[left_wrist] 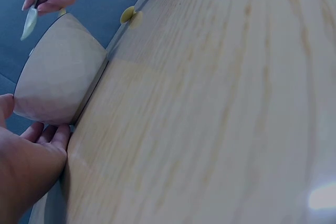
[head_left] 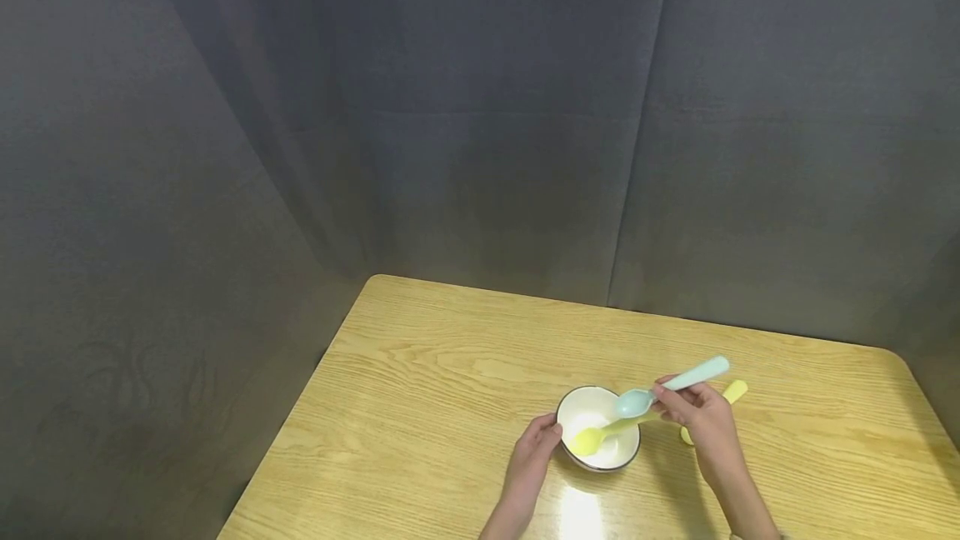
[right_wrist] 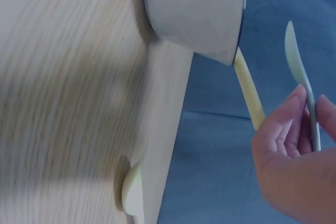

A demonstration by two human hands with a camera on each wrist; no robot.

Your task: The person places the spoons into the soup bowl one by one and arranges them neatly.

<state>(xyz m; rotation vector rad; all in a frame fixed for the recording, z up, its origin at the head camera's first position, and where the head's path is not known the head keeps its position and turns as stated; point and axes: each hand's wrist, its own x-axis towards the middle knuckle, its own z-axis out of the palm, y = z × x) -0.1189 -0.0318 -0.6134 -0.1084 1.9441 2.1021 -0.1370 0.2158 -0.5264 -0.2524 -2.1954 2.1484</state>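
Note:
A white bowl [head_left: 609, 458] with a dark rim stands on the wooden table [head_left: 420, 407]. A yellow spoon [head_left: 588, 440] lies in it, its handle [right_wrist: 249, 93] sticking out over the rim. My left hand [head_left: 547, 433] holds the bowl's left side; in the left wrist view its fingers [left_wrist: 50, 135] press against the bowl [left_wrist: 58, 72] wall. My right hand [head_left: 663, 397] pinches a pale blue spoon [head_left: 634, 401] by the handle, just above the bowl's right rim. The right wrist view shows this blue spoon [right_wrist: 296, 61] between thumb and fingers [right_wrist: 286, 124].
Another yellow utensil [head_left: 736, 391] lies on the table behind my right hand, partly hidden by it; its round end shows in the wrist views [left_wrist: 127, 14] [right_wrist: 132, 192]. Dark grey curtains [head_left: 450, 107] close off the back and left. The table's left edge is close.

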